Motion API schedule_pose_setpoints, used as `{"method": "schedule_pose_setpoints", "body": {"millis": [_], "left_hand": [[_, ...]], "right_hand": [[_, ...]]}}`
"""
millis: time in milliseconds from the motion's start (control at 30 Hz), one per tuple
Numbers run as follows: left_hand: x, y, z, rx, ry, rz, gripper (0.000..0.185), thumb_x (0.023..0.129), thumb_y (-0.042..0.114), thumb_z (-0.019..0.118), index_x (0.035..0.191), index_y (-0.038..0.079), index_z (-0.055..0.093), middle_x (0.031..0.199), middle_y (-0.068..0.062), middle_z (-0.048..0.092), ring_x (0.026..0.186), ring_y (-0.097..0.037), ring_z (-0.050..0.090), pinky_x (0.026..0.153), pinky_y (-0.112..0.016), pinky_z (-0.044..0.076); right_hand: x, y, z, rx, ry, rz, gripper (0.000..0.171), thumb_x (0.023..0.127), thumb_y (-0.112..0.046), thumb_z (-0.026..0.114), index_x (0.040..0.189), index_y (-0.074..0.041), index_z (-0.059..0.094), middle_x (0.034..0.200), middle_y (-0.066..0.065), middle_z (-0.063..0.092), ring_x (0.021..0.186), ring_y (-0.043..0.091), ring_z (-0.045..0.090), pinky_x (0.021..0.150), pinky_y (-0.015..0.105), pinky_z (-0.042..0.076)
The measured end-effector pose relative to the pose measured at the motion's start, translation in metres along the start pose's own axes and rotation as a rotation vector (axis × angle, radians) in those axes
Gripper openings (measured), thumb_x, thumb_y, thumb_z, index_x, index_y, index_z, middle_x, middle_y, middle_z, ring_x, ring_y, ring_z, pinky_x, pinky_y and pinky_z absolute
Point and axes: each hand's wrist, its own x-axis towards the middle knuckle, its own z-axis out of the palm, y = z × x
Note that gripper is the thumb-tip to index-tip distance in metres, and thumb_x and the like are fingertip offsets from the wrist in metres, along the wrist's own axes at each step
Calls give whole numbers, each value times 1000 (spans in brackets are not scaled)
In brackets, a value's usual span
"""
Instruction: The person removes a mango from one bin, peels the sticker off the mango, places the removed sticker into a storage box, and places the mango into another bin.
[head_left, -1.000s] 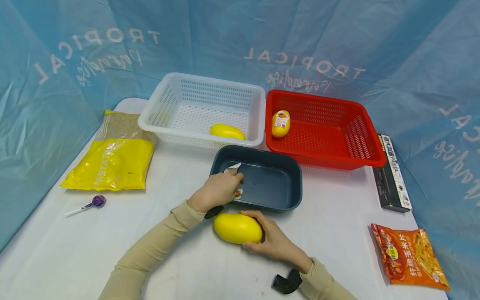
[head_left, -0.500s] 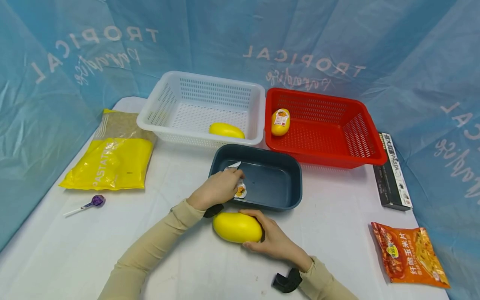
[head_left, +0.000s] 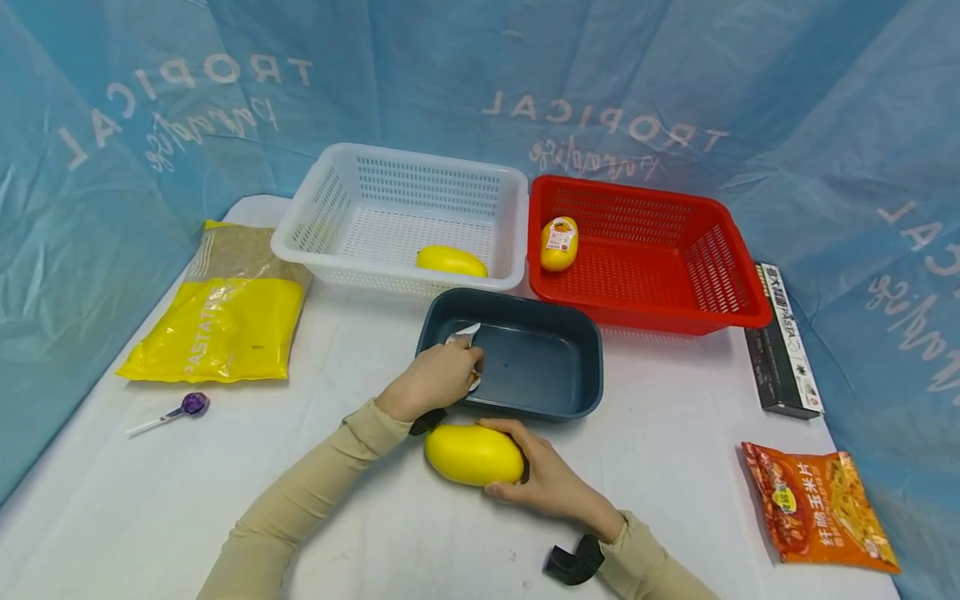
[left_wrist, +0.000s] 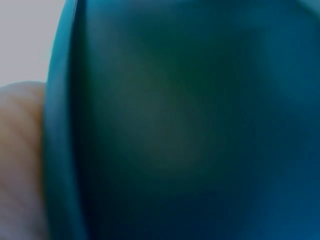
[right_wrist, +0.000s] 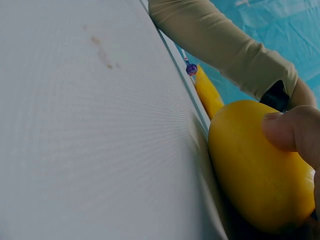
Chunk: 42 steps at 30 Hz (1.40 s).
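A smooth yellow mango (head_left: 474,455), model or real I cannot tell, lies on the white cloth just in front of a dark blue-grey bin (head_left: 592,367). My right hand (head_left: 547,475) grips its right end, thumb on the near side and fingers on the far side; the right wrist view shows the thumb across the mango (right_wrist: 255,170). Inside the bin's left end, my left hand (head_left: 435,379) pinches a crumpled paper label (head_left: 467,332), mostly hidden under the fingers. The left wrist view is filled by the blurred bin wall (left_wrist: 62,125).
Behind the bin stand a white basket (head_left: 300,237) with a yellow mango (head_left: 452,261) and a red basket (head_left: 652,317) with a labelled mango (head_left: 558,244). A yellow pasta bag (head_left: 217,325) and lollipop (head_left: 193,405) lie left; a black pasta box (head_left: 780,367) and orange snack packet (head_left: 821,508) lie right.
The left hand's fingers shift slightly in the bin, and the printed part of the label shows more, then less. The right hand and mango stay in place.
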Motion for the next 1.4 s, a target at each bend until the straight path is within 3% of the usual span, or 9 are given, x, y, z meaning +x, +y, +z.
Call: {"method": "schedule_pose_setpoints", "body": {"millis": [133, 267, 400, 600, 833, 1100, 1300, 1400], "left_hand": [[1, -3, 1, -23, -47, -25, 23, 95, 10, 53, 79, 9, 70, 100, -13, 61, 67, -21, 55, 62, -34, 53], [2, -5, 2, -47, -88, -79, 28, 95, 14, 52, 77, 9, 72, 113, -15, 59, 79, -22, 55, 71, -38, 54], [1, -4, 1, -40, -91, -83, 27, 94, 17, 52, 83, 7, 75, 113, -14, 57, 95, -26, 55, 84, -44, 54], [-1, -3, 0, -26, -75, -73, 26, 93, 18, 54, 80, 8, 74, 111, -12, 56, 104, -28, 53, 88, -44, 52], [-2, -2, 1, 50, -68, -63, 26, 94, 19, 54, 82, 6, 74, 110, -10, 53, 98, -25, 48, 79, -41, 54], [-3, -1, 0, 136, -42, -78, 23, 92, 22, 59, 86, 12, 78, 110, -9, 50, 94, -25, 39, 68, -34, 46], [-4, 0, 0, 188, 11, -58, 24, 91, 20, 57, 80, 13, 78, 133, -14, 49, 103, -30, 42, 65, -33, 46], [-3, -3, -3, 161, 49, -23, 20, 90, 21, 59, 86, 18, 79, 132, -14, 51, 106, -30, 45, 70, -35, 48]], "right_hand": [[1, -1, 0, 0, -9, 8, 74, 81, -27, 78, 144, -26, 39, 144, -2, 50, 124, 17, 53, 107, 36, 43], [1, -1, 0, 4, -18, 21, 75, 81, -28, 78, 144, -26, 38, 144, -2, 50, 124, 17, 53, 107, 36, 42], [2, -3, -1, 9, -21, 30, 75, 81, -29, 78, 145, -27, 38, 144, -2, 49, 125, 17, 52, 108, 37, 42], [1, -4, 0, 19, -20, 34, 75, 82, -29, 77, 145, -28, 37, 145, -3, 49, 125, 17, 52, 108, 37, 42], [1, -3, 0, 28, -24, 34, 74, 82, -31, 77, 145, -27, 38, 145, -2, 49, 125, 17, 52, 108, 37, 42], [1, -6, 0, 22, -21, 35, 74, 82, -31, 77, 145, -27, 38, 145, -3, 49, 125, 18, 52, 108, 39, 42], [-1, -7, 0, -10, 2, 23, 75, 80, -27, 78, 144, -27, 39, 143, -6, 50, 123, 15, 53, 105, 37, 44], [-1, -8, -1, -18, 8, 14, 76, 79, -25, 79, 144, -27, 40, 143, -7, 50, 123, 14, 53, 106, 36, 44]]}}
